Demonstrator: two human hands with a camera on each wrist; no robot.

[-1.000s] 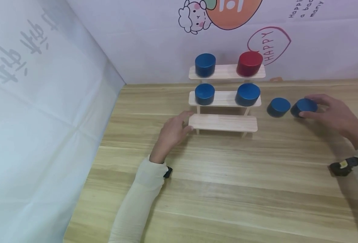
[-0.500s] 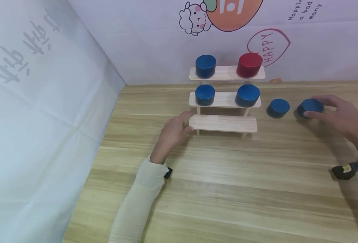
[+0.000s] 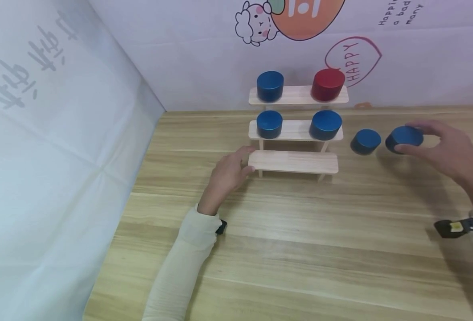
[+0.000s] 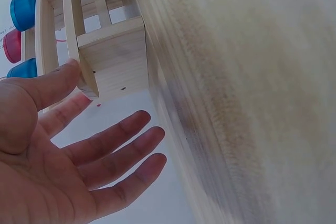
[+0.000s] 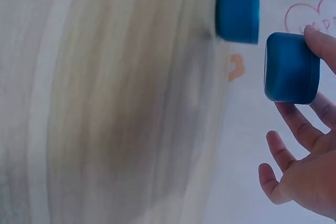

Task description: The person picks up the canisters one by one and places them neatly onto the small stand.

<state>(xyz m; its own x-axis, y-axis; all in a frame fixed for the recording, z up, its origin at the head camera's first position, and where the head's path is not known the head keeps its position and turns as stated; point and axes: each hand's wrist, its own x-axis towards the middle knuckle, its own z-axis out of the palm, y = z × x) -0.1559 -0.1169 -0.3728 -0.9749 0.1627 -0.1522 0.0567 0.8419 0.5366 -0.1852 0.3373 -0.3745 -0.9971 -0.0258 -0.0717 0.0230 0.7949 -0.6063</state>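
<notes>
My right hand (image 3: 450, 149) pinches a round blue tin (image 3: 404, 139) between thumb and fingers. In the right wrist view that held tin (image 5: 292, 68) is clear of the tabletop. Just left of it, a second blue tin (image 3: 365, 141) stands on the table. My left hand (image 3: 229, 171) grips the left end of the lowest step of a three-tier wooden stand (image 3: 294, 161), thumb in front and index finger behind; in the left wrist view its other fingers (image 4: 149, 166) extend free. Blue tins (image 3: 270, 125) sit on the middle step; the top step bears one blue and one red tin (image 3: 327, 84).
A white printed cloth (image 3: 204, 58) hangs behind the stand, and another pale cloth (image 3: 59, 156) runs along the left. The wooden tabletop (image 3: 300, 249) spreads in front of the stand. Each wrist wears a small black device (image 3: 457, 227).
My right hand first drew the blue tin rightward, away from the standing one, then raised it and brought it slightly back left. My left hand keeps its hold on the stand.
</notes>
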